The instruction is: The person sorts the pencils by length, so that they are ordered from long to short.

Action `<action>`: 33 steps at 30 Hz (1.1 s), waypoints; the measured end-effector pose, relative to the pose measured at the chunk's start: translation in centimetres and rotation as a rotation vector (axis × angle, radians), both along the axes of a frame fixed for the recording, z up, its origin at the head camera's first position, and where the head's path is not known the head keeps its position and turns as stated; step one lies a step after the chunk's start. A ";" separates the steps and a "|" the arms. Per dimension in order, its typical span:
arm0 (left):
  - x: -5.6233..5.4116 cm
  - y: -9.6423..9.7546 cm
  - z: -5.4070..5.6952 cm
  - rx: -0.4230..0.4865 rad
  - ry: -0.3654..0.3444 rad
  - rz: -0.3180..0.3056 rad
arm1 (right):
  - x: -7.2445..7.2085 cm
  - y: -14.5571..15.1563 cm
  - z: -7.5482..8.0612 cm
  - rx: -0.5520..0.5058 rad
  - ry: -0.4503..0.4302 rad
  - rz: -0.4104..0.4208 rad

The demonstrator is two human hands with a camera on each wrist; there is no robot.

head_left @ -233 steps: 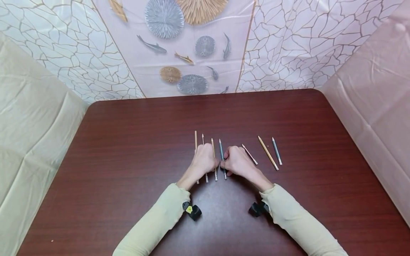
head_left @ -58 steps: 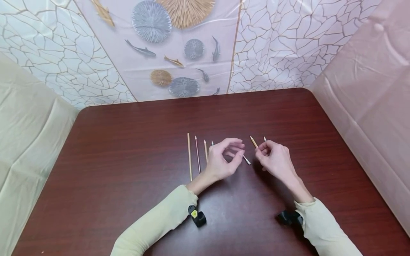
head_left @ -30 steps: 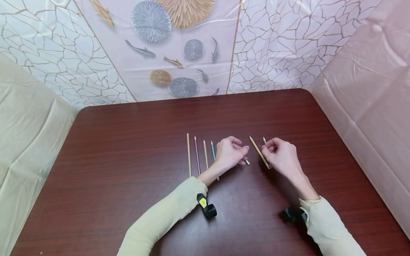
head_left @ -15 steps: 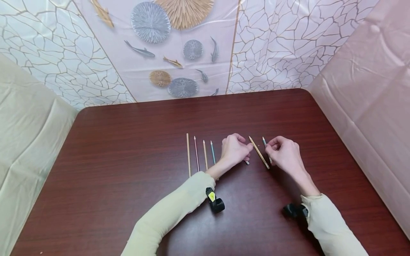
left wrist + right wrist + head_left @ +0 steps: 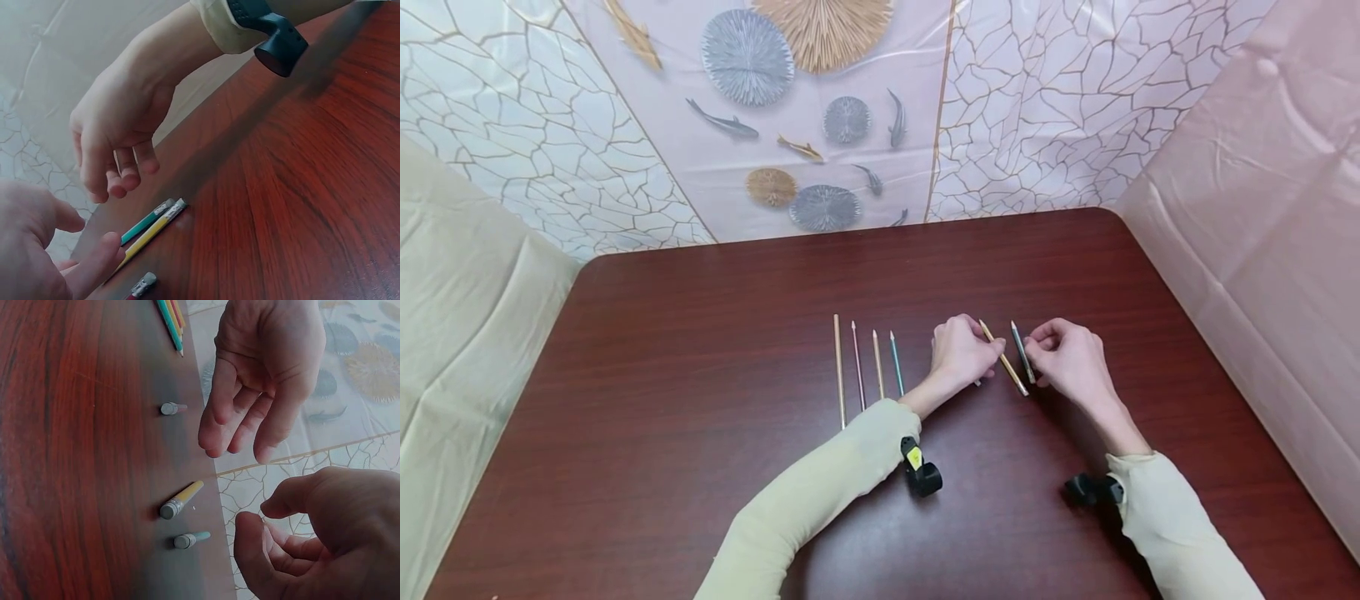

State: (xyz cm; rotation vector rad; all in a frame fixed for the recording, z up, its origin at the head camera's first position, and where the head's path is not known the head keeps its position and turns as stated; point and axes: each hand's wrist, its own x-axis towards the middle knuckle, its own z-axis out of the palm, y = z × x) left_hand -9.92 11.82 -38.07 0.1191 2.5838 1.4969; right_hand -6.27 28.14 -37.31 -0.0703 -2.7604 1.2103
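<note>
"Yellow pencil (image 5: pixel 1014 375) first: where is it?"

"Slanting on the brown counter (image 5: pixel 700 375) between the two hands, with a short teal pencil (image 5: pixel 1022 352) just beside it."

"And the hands?"

"Left hand (image 5: pixel 961 352) hovers over a red pencil (image 5: pixel 174 409), thumb and fingers apart; in the head view its thumb overlaps the yellow one, and I can't tell whether they touch. Right hand (image 5: pixel 1071 362) is near the teal pencil, thumb and fingertips slightly apart, fingers loosely bent."

"Room to move?"

"Broad counter spreads left of the row of four pencils (image 5: pixel 858 365) and right of the right hand. Far edge lies well beyond the pencil tips, against the patterned cloth (image 5: pixel 820 150). Left sleeve (image 5: pixel 835 467) covers the row's near ends."

"Any writing?"

"Yellow label (image 5: pixel 915 457) on the left wrist camera (image 5: pixel 925 478); its mark is too small to read."
</note>
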 end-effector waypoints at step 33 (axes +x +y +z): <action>-0.2 1.9 -1.9 -0.485 0.325 -0.125 | 0.0 0.9 -0.9 0.026 0.011 -0.051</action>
